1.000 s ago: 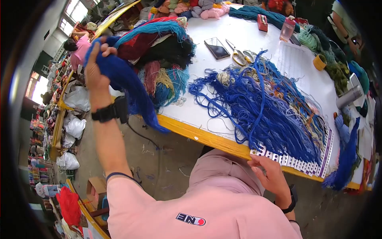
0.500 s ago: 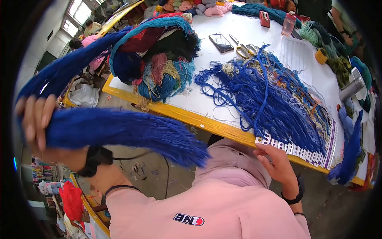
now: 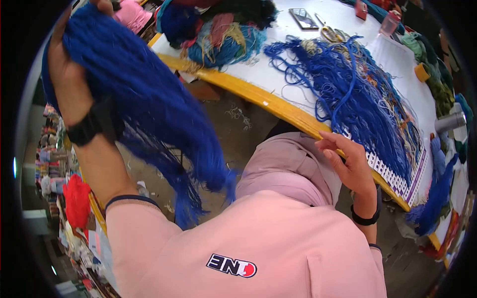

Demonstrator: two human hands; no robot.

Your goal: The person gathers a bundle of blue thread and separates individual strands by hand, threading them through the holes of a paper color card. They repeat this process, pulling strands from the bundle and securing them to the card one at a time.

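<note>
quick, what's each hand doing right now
Left hand: closed on the blue yarn bundle, raised beside the table.
Right hand: open, holding nothing, fingers at the table edge by the white card.

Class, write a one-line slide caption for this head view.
Left hand lifts a dark blue yarn bundle; right hand rests at the table edge.

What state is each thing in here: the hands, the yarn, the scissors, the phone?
Left hand: raised, gripping the dark blue yarn bundle, which hangs loose.
Right hand: open, resting at the table edge.
Blue strands: spread flat on the table.
Scissors: lying unused.
Phone: screen dark.
</note>
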